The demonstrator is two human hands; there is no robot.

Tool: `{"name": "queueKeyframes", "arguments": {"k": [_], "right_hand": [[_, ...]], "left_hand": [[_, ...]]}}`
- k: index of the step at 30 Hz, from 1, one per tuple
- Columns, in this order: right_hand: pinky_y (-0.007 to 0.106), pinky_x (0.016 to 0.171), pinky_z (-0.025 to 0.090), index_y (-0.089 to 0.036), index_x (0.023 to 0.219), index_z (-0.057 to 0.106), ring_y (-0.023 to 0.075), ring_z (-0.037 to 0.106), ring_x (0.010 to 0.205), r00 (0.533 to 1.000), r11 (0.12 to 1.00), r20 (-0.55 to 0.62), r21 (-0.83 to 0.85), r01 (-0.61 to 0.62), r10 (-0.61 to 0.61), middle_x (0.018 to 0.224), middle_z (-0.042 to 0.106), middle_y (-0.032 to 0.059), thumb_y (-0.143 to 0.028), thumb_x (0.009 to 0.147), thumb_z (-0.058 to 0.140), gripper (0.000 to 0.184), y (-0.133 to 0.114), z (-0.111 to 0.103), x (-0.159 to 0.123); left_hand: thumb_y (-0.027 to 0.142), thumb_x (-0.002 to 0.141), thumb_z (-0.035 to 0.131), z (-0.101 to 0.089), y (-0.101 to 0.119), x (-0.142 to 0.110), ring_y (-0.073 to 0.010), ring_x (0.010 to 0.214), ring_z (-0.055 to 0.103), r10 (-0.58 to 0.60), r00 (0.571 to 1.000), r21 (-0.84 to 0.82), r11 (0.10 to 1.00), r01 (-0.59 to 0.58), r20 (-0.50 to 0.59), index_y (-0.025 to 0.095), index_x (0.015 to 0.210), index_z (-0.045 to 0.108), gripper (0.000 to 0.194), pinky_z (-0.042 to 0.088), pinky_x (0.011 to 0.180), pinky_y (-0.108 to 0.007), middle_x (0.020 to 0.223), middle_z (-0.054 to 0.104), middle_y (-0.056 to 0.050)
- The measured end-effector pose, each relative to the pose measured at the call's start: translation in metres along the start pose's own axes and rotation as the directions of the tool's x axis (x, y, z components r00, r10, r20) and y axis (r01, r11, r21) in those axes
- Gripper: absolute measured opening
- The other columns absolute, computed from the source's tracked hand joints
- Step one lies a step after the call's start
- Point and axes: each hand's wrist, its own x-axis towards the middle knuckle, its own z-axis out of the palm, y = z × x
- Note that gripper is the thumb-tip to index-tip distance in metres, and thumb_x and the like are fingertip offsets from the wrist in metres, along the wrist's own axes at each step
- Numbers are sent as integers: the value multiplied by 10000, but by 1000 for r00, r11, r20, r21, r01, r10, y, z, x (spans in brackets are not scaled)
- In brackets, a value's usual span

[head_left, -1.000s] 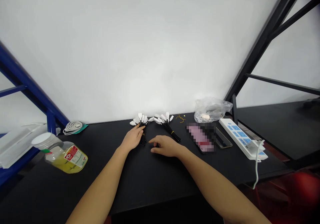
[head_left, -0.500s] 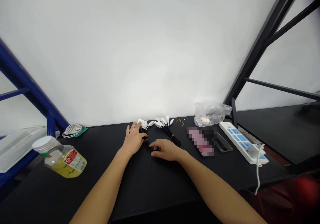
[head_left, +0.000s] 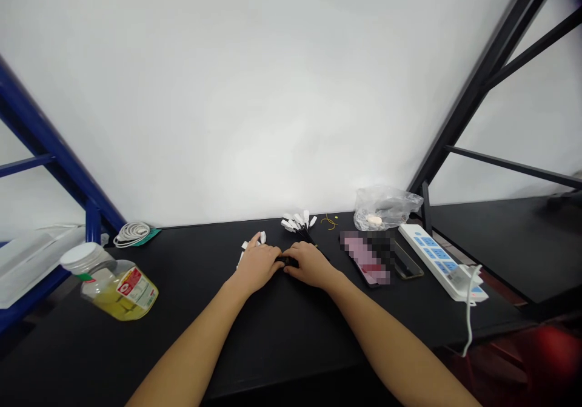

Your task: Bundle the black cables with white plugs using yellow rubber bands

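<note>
A bundle of black cables with white flat connectors [head_left: 287, 262] lies under my hands on the black table top [head_left: 273, 340]. Its white tips stick out past my left hand [head_left: 257, 267], whose fingers close over it. My right hand [head_left: 310, 265] presses on the black part from the other side, so most of the bundle is hidden. Just beyond my right fingers, a second bundle of the same kind [head_left: 298, 221] lies with its white connectors fanned towards the wall.
A plastic bag [head_left: 386, 208], a thin yellow wire [head_left: 328, 221], a pixelated phone [head_left: 366, 258] and a white power strip [head_left: 439, 261] lie on the right. A jar of yellow liquid [head_left: 111, 287] and coiled white cable [head_left: 131, 235] lie on the left.
My hands have come together over the nearer bundle. It now lies sideways between them and has shifted towards me, away from the second bundle.
</note>
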Motion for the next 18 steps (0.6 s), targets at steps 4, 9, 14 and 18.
{"name": "queueKeyframes", "arguments": {"k": [4,9,14,18], "right_hand": [[311,821,441,-239,1180,709,225,662,949,1000,1000,0,10,12,-12,1011,740,63,-368,885,697,323,4,0,1],[286,771,462,-225,1100,731,218,694,918,997,997,-69,77,-13,18,1015,760,61,-328,902,664,233,4,-2,1],[277,796,466,-202,1142,704,209,695,940,995,981,-36,168,93,-88,1059,754,70,-200,894,593,271,-4,-7,0],[264,762,449,-187,1122,698,197,685,897,992,976,-26,178,127,-125,1032,751,75,-159,872,555,289,-8,-10,-1]], "left_hand": [[373,991,461,1,3,0,-248,948,663,38,998,10,999,-37,-47,209,1038,649,253,342,1088,-461,925,728,-72],[376,1015,392,-6,1,-3,-259,916,661,78,996,15,997,-77,-36,190,994,644,314,420,921,-432,921,723,-73],[424,992,424,-15,0,-4,-252,840,663,53,999,12,999,-53,-7,196,910,640,325,415,882,-425,839,714,-55],[472,993,414,-18,0,-4,-248,821,666,46,999,-3,999,-46,13,202,863,638,374,412,867,-410,820,716,-52]]}}
